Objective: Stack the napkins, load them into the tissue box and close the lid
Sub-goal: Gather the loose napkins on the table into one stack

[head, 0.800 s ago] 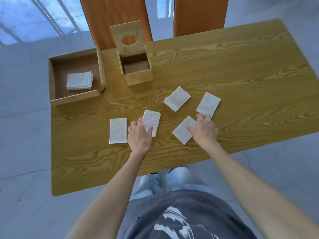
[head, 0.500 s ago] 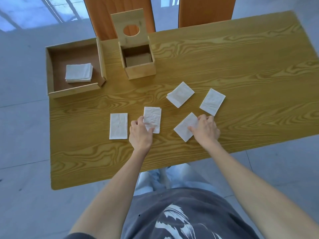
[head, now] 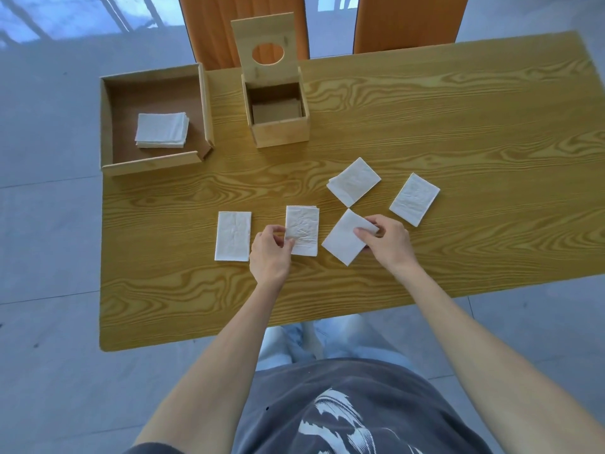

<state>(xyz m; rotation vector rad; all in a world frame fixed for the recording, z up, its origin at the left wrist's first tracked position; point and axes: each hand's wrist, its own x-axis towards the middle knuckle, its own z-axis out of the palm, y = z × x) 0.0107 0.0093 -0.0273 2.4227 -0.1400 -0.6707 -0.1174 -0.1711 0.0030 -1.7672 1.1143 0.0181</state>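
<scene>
Several white folded napkins lie spread on the wooden table (head: 458, 132). My left hand (head: 270, 253) pinches the lower left edge of one napkin (head: 302, 229). My right hand (head: 388, 242) pinches the right corner of a tilted napkin (head: 343, 240). Another napkin (head: 233, 235) lies flat left of my left hand. Two more napkins, one (head: 354, 181) and another (head: 414, 198), rest farther back on the right. The wooden tissue box (head: 278, 134) stands open at the back, its lid (head: 267, 50) with a round hole upright.
A shallow wooden tray (head: 154, 163) at the back left holds a stack of napkins (head: 162, 129). Two orange chair backs, one (head: 242, 24) and another (head: 406, 21), stand behind the table. The table's near edge is close to my body.
Both hands went from resting flat on their napkins to pinching them by the edges. The right napkin's corner has lifted off the table.
</scene>
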